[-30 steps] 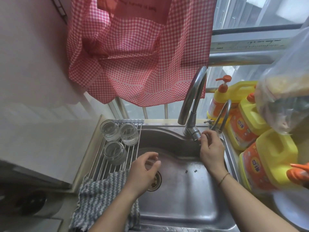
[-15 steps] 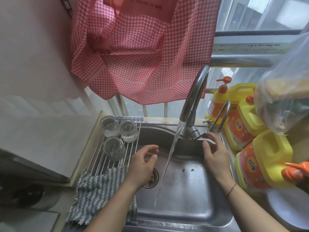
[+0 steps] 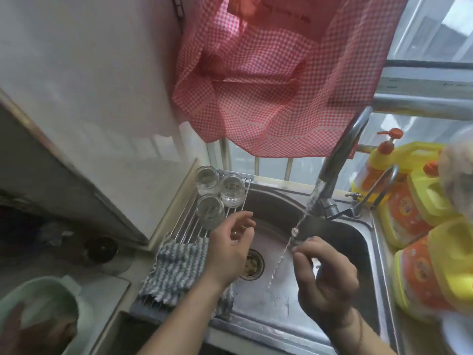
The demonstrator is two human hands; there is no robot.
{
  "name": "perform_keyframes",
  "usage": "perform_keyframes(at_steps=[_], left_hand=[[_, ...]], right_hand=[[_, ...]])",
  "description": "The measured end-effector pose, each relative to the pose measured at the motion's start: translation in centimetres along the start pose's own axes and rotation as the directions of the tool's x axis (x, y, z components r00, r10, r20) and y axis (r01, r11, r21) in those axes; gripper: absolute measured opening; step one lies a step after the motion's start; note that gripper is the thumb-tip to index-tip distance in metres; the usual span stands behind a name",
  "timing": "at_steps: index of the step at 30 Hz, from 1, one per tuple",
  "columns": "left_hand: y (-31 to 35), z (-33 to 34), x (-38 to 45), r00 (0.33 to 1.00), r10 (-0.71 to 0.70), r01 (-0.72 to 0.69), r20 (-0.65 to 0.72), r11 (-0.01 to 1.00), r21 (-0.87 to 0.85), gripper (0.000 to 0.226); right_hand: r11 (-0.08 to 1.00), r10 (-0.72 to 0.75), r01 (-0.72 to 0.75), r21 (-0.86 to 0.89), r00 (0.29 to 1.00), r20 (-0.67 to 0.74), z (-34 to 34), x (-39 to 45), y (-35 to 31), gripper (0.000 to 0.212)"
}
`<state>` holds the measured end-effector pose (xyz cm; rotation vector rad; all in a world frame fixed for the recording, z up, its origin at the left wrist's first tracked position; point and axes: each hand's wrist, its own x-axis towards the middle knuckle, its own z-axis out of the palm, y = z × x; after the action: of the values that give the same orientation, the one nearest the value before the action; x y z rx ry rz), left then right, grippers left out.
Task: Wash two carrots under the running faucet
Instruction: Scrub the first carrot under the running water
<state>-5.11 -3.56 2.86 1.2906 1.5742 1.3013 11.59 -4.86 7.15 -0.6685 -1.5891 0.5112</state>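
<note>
Right hand [image 3: 325, 278] left the faucet [image 3: 340, 155]; both hands over sink [image 3: 358, 242].

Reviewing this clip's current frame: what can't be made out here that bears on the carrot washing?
- Carrots: none identifiable in the head view; the green bowl at the lower-left edge is cut off, its contents dark and blurred.
- Right hand: motion-blurred, so its contact with the water stream is unclear.
- Bag: cropped by the right edge, contents unreadable.
</note>
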Motion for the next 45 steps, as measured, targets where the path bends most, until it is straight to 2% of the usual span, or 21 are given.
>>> perform_keyframes(at_steps=[4,7,9,12,14,16,18,19,21,22,24,27,31,33,37,39,42,45], left_hand=[[0.2,-4.7,-2.0,0.99,-0.026,0.027,-0.135,1.0,0.005,0.024],[-1.0,-10.3,-4.0,0.964,-0.083,0.088,-0.251,0.996,0.008,0.023],[-2.2,-14.4,-5.6,0.939,-0.121,0.135,-0.323,0.991,0.022,0.022],[-4.6,-20.3,-8.4,0.898,-0.162,0.235,-0.408,0.962,0.136,0.027],[-6.0,-23.9,-10.4,0.874,-0.189,0.314,-0.448,0.923,0.221,0.029],[-7.2,-27.2,-12.3,0.838,-0.147,0.388,-0.526,0.837,0.384,0.026],[-8.1,-30.1,-13.9,0.785,-0.113,0.503,-0.609,0.691,0.52,0.03],[-8.4,-31.2,-14.6,0.744,-0.151,0.592,-0.651,0.601,0.537,0.037],[-8.9,-33.1,-15.5,0.661,-0.293,0.733,-0.691,0.449,0.511,0.056],[-9.2,-33.8,-15.8,0.621,-0.379,0.775,-0.686,0.43,0.464,0.065],[-10.2,-34.9,-15.8,0.553,-0.529,0.823,-0.644,0.463,0.327,0.072],[-11.7,-35.8,-15.9,0.538,-0.595,0.827,-0.597,0.508,0.24,0.072],[-12.5,-36.6,-16.2,0.561,-0.606,0.81,-0.564,0.544,0.22,0.09],[-12.4,-36.7,-16.0,0.577,-0.587,0.79,-0.567,0.578,0.205,0.089],[-10.3,-35.4,-14.3,0.611,-0.512,0.675,-0.603,0.736,0.059,0.08],[-9.0,-34.3,-13.2,0.641,-0.51,0.579,-0.574,0.812,-0.074,0.087],[-7.9,-32.6,-11.5,0.698,-0.452,0.463,-0.556,0.877,-0.131,0.098],[-6.5,-29.6,-9.7,0.725,-0.393,0.369,-0.566,0.915,-0.163,0.085]], right_hand=[[0.989,0.045,-0.084,0.119,0.954,0.296,6.1,-0.9,-1.5,0.003],[0.987,0.089,-0.142,0.072,0.868,0.489,11.5,-2.2,-2.3,0.011],[0.991,0.084,-0.129,0.029,0.781,0.619,15.4,-2.8,-3.1,0.012],[0.994,0.104,-0.04,-0.099,0.584,0.805,21.5,-3.8,-4.6,0.019],[0.99,0.117,0.012,-0.139,0.477,0.871,25.6,-5.0,-5.5,0.023],[0.985,0.111,0.076,-0.152,0.389,0.914,29.4,-6.8,-6.4,0.033],[0.97,0.112,0.174,-0.172,0.31,0.944,32.3,-8.5,-7.0,0.039],[0.956,0.115,0.23,-0.183,0.281,0.953,33.5,-9.4,-7.2,0.041],[0.926,0.107,0.33,-0.182,0.233,0.967,35.1,-10.6,-7.4,0.048],[0.914,0.088,0.371,-0.161,0.206,0.975,35.8,-11.2,-7.6,0.053],[0.895,0.038,0.433,-0.107,0.165,0.986,37.0,-12.2,-7.6,0.063],[0.88,0.001,0.466,-0.087,0.182,0.983,37.7,-13.0,-7.4,0.069],[0.891,-0.021,0.445,-0.089,0.235,0.972,37.3,-12.7,-7.5,0.064],[0.885,-0.05,0.459,-0.078,0.26,0.964,37.0,-12.6,-7.6,0.065],[0.932,-0.132,0.363,-0.001,0.341,0.931,35.1,-11.8,-7.4,0.079],[0.957,-0.176,0.282,0.068,0.378,0.909,33.3,-11.0,-7.1,0.079],[0.98,-0.192,0.148,0.135,0.501,0.844,30.4,-10.0,-6.1,0.061],[0.982,-0.157,0.032,0.184,0.674,0.722,27.5,-9.2,-5.2,0.047]])
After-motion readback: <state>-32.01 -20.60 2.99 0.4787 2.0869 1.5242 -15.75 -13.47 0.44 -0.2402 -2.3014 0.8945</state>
